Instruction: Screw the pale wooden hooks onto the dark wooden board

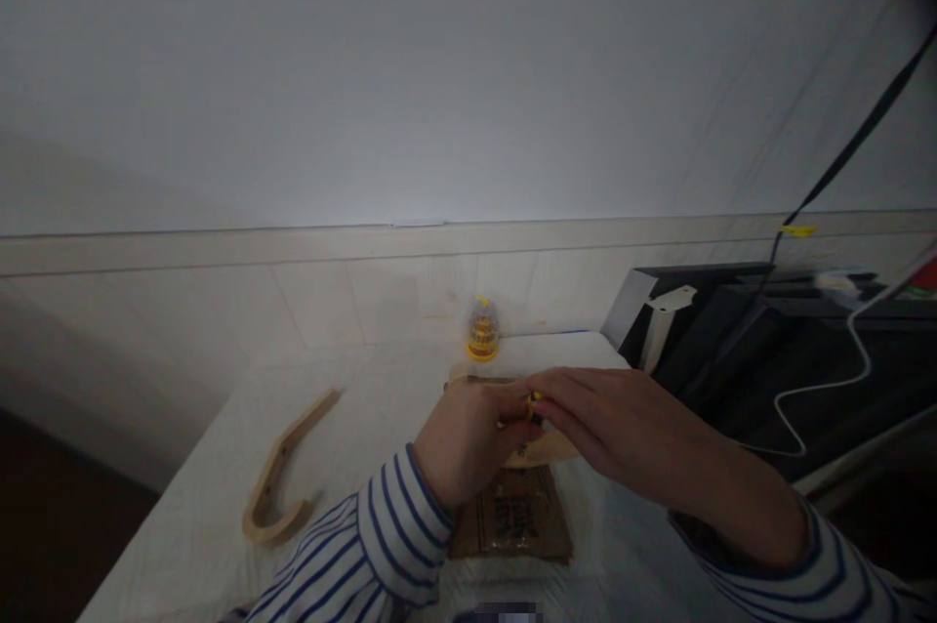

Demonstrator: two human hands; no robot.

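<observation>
My left hand (475,433) and my right hand (615,418) meet above the table, fingers closed. Between their fingertips shows a small yellow-and-black piece (536,406), which looks like a screwdriver handle; most of it is covered by the fingers. Just below the hands a pale wooden-looking piece (549,452) is partly visible, and I cannot tell whether a hand touches it. Under that lies a flat brown package (512,520) with dark printed characters.
A hook-shaped wooden piece (274,477) lies on the white-covered table (197,496) at the left. Near the wall stands a small clear-domed container with a yellow base (482,335). Dark panels (791,359) and a white cable (783,408) are on the right.
</observation>
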